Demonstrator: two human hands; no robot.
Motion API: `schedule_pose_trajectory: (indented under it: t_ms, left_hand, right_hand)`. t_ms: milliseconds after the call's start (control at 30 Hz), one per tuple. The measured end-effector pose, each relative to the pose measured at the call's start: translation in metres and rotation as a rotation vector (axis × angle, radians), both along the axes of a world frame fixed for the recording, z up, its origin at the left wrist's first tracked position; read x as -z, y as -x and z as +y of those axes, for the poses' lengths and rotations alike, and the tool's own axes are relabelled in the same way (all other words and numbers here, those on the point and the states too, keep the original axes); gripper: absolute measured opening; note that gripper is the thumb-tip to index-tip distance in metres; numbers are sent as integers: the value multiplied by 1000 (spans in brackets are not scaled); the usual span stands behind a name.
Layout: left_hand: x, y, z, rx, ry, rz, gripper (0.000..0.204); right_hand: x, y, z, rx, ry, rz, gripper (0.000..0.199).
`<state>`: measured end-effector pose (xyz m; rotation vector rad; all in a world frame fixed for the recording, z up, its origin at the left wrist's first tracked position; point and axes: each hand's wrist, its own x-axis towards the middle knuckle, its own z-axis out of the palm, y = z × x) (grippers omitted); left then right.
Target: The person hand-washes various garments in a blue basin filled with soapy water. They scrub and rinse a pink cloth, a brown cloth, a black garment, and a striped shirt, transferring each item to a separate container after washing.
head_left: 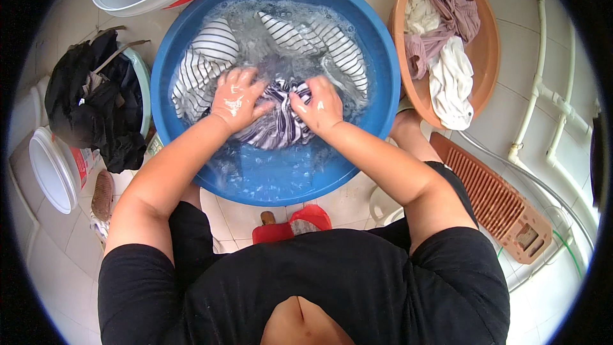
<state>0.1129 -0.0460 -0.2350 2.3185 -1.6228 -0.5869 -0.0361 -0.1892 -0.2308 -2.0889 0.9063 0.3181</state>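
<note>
Tiled floor [357, 204], washing area. Blue basin [383, 89], soapy water; striped garment [281, 115] at centre, bunched under left hand [237, 99] and right hand [319, 105], fingers of both clenched on the cloth. Orange basin [488, 51] with laundry right; dark clothes [96, 102] left; washboard [495, 198] lower right.

Your two bare forearms reach forward from the lower edge and converge toward the middle. Your left hand [237, 99] is wet and flecked with suds, fingers curled downward in a clenched grip. Your right hand [321, 105] sits just beside it, knuckles up, fingers likewise closed tight.
</note>
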Motion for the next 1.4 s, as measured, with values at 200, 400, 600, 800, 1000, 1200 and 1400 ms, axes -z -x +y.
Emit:
schedule_pose_trajectory:
  t_ms: [200,400,600,800,1000,1200,1400]
  left_hand:
    - [-2,57,30,-193,53,317,31]
    - [13,64,60,129,120,151,37]
    - [37,33,12,34,42,43,27]
    - [17,7,-33,-426,-109,70,37]
    - [11,-9,-18,-215,55,-146,57]
    - [-10,-15,-32,145,-294,3,75]
    - [38,-40,-40,-195,-412,539,83]
  right_hand:
    - [-4,40,53,-161,188,-242,34]
    - [17,67,50,-660,232,-253,38]
    - [9,-13,3,-720,67,139,38]
    - [22,-33,-38,-141,-45,-15,52]
    - [51,10,-42,-185,303,-204,62]
    - [80,-10,-63,-344,-51,200,54]
    - [50,-7,-56,275,-107,225,45]
